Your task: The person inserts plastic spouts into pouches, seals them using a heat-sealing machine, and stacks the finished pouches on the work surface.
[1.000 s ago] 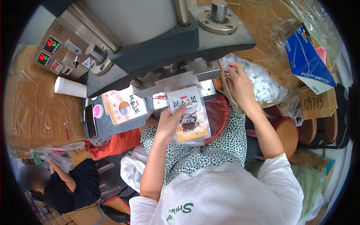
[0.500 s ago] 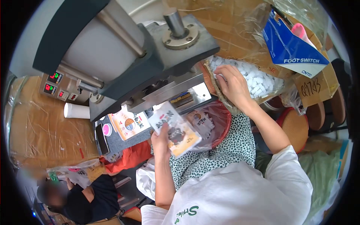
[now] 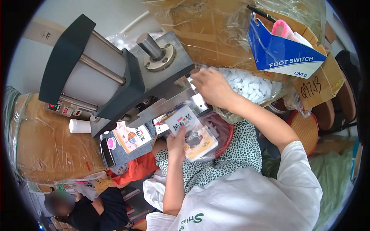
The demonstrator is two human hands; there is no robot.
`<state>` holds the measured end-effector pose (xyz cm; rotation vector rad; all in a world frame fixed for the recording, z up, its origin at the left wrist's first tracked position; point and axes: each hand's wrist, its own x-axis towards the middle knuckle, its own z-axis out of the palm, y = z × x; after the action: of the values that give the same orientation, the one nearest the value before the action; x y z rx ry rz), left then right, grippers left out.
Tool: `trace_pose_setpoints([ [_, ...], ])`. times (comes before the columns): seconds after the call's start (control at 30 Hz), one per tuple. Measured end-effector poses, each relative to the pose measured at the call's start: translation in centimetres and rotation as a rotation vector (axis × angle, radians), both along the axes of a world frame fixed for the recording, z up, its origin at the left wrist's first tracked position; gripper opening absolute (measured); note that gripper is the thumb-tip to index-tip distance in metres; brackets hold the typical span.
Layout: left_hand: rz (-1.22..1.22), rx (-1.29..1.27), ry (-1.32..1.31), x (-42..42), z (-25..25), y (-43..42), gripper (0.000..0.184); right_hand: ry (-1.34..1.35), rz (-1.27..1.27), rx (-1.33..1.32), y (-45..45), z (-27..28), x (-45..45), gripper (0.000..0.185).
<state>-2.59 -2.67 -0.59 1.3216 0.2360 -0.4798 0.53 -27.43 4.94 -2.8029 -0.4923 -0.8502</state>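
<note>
My left hand point(image 3: 177, 144) is closed on the lower left edge of a flat printed pouch point(image 3: 194, 134), its thumb across the front. The pouch is white and orange with dark lettering and a picture of a bowl. It is held in front of the press machine point(image 3: 154, 92), above my lap. My right hand point(image 3: 213, 85) is at the machine's right end, beside a box of small white plastic pieces point(image 3: 250, 87). Its fingers are curled together, and whatever may be between them is hidden.
A red basket point(image 3: 228, 140) lined with clear plastic holds pouches below the machine. More printed pouches point(image 3: 133, 137), a phone point(image 3: 107, 153) and a pink-lidded jar point(image 3: 111, 143) lie left. A blue carton point(image 3: 285, 52) stands right. Another person point(image 3: 96, 208) sits at lower left.
My right hand has left the white plastic pieces and moved left to the machine's end. My left hand still holds the pouch, slightly farther right. The camera view has shifted.
</note>
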Motion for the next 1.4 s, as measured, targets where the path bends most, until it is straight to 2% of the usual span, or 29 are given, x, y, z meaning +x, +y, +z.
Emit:
trace_pose_setpoints([
  [0.03,-0.020,0.018,-0.003,-0.6,-0.1,0.0,0.029,0.000,0.018,-0.098,0.0,0.2,0.2,0.018],
  [0.07,-0.039,0.007,-0.048,-1.3,-1.0,0.1,0.029,-0.013,0.094,-0.037,0.0,-1.3,1.1,0.017],
  [0.13,-0.102,0.068,0.027,-2.8,-1.4,0.5,0.029,0.070,0.108,-0.204,0.3,-1.3,2.0,0.016],
  [0.17,-0.131,0.101,0.067,-3.5,-1.6,0.9,0.029,0.217,0.078,-0.266,0.7,-1.1,2.9,0.029],
  [0.23,-0.155,0.170,0.156,-4.4,-2.9,2.2,0.032,0.511,0.018,-0.403,1.7,0.1,4.5,0.069],
  [0.3,-0.111,0.170,0.219,-4.9,-4.4,4.7,0.034,0.659,-0.057,-0.437,2.7,0.8,5.6,0.070],
  [0.37,0.001,0.152,0.259,-5.2,-6.4,8.3,0.036,0.697,-0.125,-0.401,3.0,-0.4,7.0,0.066],
  [0.4,0.072,0.190,0.269,-5.4,-6.0,9.7,0.036,0.682,-0.153,-0.371,2.9,-1.4,7.8,0.065],
  [0.47,0.199,0.192,0.232,-5.5,-8.6,14.8,0.034,0.629,-0.137,-0.162,1.7,-6.7,10.1,0.054],
  [0.53,0.323,0.202,0.196,-5.5,-10.2,19.9,0.034,0.437,-0.065,-0.141,0.0,-11.5,11.6,0.048],
  [0.6,0.482,0.204,0.177,-5.2,-10.5,24.1,0.032,0.301,-0.011,-0.066,-0.8,-10.8,10.1,0.044],
  [0.67,0.705,0.248,0.143,-4.1,-13.1,30.3,0.033,0.184,0.319,0.593,-0.3,-11.3,9.8,0.037],
  [0.7,0.806,0.195,0.087,-3.3,-13.2,32.5,0.034,0.158,0.387,0.663,-0.8,-11.2,9.4,0.034],
  [0.73,0.901,0.129,0.005,-2.2,-13.3,34.4,0.034,0.155,0.413,0.653,-1.1,-11.0,9.2,0.033],
  [0.77,1.014,0.028,-0.123,-1.0,-12.3,35.2,0.030,0.171,0.378,0.504,-1.3,-10.5,8.9,0.031],
  [0.8,1.071,-0.003,-0.137,0.1,-11.8,36.9,0.031,0.190,0.330,0.341,-1.3,-9.8,8.4,0.031],
  [0.83,1.137,-0.045,-0.224,1.7,-13.5,39.9,0.032,0.219,0.158,-0.138,-0.9,-5.3,6.1,0.032],
  [0.87,1.185,-0.143,-0.261,3.0,-12.6,40.2,0.029,0.254,0.103,-0.236,-0.4,-4.9,5.7,0.033],
  [0.9,1.192,-0.195,-0.316,4.5,-14.7,42.7,0.028,0.289,0.044,-0.334,-0.1,-4.6,5.3,0.033],
  [0.93,1.215,-0.167,-0.216,5.8,-14.6,43.5,0.028,0.323,-0.018,-0.431,0.2,-4.2,4.9,0.034],
  [1.03,1.206,0.013,-0.047,7.7,-13.9,42.1,0.037,0.347,-0.071,-0.255,1.3,-2.8,3.6,0.035],
  [1.07,1.187,0.089,-0.015,8.2,-13.3,41.2,0.043,0.350,-0.067,-0.239,1.5,-2.3,3.5,0.030],
  [1.17,1.325,0.392,-0.341,8.9,-17.0,40.8,0.037,0.335,-0.059,-0.192,2.7,-1.4,2.8,0.024],
  [1.2,1.257,0.469,-0.197,7.6,-13.9,38.5,0.042,0.260,-0.048,-0.072,2.8,-1.9,2.9,0.019],
  [1.3,1.210,0.794,-0.321,5.9,-18.7,39.3,0.042,0.170,-0.104,-0.342,2.9,-3.0,2.6,0.020],
  [1.33,1.204,0.762,-0.318,5.0,-19.1,38.8,0.041,0.164,-0.112,-0.388,3.3,-2.4,2.4,0.021],
  [1.4,1.187,0.703,-0.318,3.6,-19.7,37.0,0.040,0.393,-0.168,-0.359,2.7,-4.4,3.0,0.027],
])
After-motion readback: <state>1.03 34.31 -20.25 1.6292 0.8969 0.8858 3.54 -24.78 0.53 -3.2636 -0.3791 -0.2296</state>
